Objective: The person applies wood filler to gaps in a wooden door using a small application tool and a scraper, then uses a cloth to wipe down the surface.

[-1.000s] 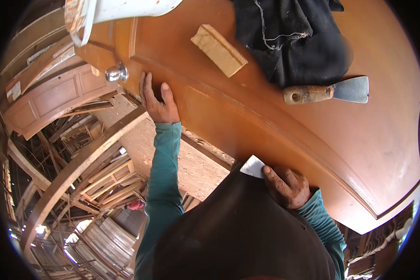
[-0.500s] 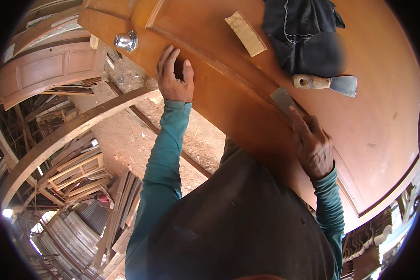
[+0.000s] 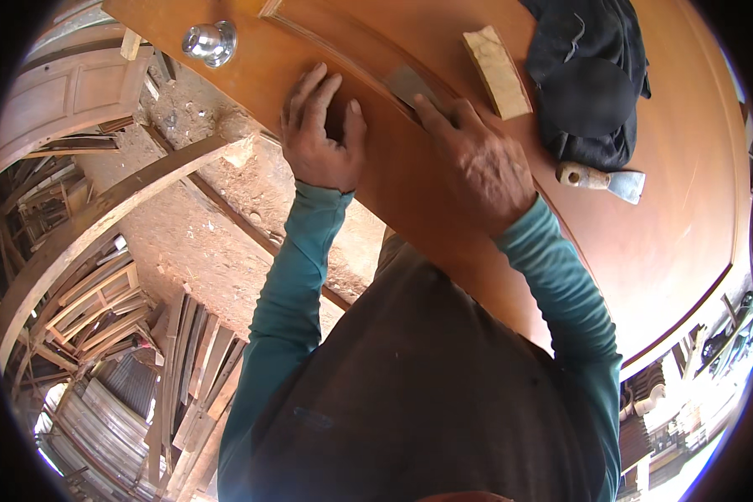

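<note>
A brown wooden panel door [image 3: 644, 276] lies flat in front of me, with a round silver doorknob [image 3: 210, 43] near its left edge. My left hand [image 3: 322, 138] rests on the door's border, fingers apart and holding nothing. My right hand [image 3: 481, 159] is closed on a thin flat grey rectangular piece [image 3: 412, 87], its index finger stretched along it. The piece lies against the door's grooved moulding; whether it is sandpaper or a metal blade I cannot tell. Beyond the right hand is a pale wooden block [image 3: 499, 74].
A wooden-handled putty knife [image 3: 602, 180] lies on the door beside a black cloth [image 3: 586, 92]. To the left, a curved wooden beam [image 3: 84, 226] crosses above a dirt floor. Stacked timber [image 3: 197, 368] and corrugated sheets [image 3: 113, 418] lie at lower left.
My right hand has slid the grey piece along the moulding, up and to the left, closer to my left hand. My left hand stays on the door. The whole view has shifted slightly.
</note>
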Motion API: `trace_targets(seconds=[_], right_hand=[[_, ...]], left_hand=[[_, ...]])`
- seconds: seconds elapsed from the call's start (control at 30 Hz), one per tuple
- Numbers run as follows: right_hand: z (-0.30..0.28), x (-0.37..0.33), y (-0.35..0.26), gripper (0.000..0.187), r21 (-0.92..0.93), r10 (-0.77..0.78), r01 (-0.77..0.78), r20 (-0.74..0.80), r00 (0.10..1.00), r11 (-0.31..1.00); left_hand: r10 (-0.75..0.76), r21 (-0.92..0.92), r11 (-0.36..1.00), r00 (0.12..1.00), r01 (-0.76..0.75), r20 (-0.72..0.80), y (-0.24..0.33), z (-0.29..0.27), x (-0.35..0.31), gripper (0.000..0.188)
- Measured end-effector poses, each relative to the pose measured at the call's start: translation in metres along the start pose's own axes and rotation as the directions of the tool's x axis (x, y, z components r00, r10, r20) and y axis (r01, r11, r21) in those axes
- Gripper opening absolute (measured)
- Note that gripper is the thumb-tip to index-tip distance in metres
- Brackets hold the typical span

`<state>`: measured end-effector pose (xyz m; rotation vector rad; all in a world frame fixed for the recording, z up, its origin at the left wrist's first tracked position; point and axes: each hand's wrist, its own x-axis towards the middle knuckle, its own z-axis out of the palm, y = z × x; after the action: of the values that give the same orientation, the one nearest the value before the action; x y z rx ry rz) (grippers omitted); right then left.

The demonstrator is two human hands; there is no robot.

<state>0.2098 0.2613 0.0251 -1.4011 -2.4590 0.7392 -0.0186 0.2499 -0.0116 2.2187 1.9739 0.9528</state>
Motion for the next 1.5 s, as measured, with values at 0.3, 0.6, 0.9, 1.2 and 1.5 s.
trace_targets(seconds=[0.3,0.6,0.9,1.2,1.5], right_hand=[[-0.004,-0.052,0.013,0.058,0.226,0.098,-0.035,-0.272,0.957,0.974],[0.030,-0.080,0.018,0.045,0.058,0.179,-0.170,-0.363,0.914,0.984],[0.040,-0.087,0.015,0.054,-0.007,0.219,-0.240,-0.380,0.899,0.971],[0.022,-0.107,-0.009,0.047,0.064,0.219,-0.222,-0.557,0.801,0.973],[0.044,-0.294,-0.059,0.053,0.311,0.607,-0.523,-0.345,0.716,0.794]], left_hand=[[-0.044,-0.027,0.999,0.995,0.047,0.084,-0.003,-0.010,0.010,0.037],[-0.050,-0.080,0.994,0.974,0.070,0.222,0.004,-0.020,0.021,0.044],[-0.033,-0.096,0.994,0.986,0.049,0.164,0.000,-0.027,0.009,0.044],[-0.026,-0.202,0.978,0.992,0.051,0.124,0.011,-0.009,0.003,0.069],[0.244,0.253,0.920,0.942,-0.300,0.228,-0.045,0.039,-0.003,0.065]])
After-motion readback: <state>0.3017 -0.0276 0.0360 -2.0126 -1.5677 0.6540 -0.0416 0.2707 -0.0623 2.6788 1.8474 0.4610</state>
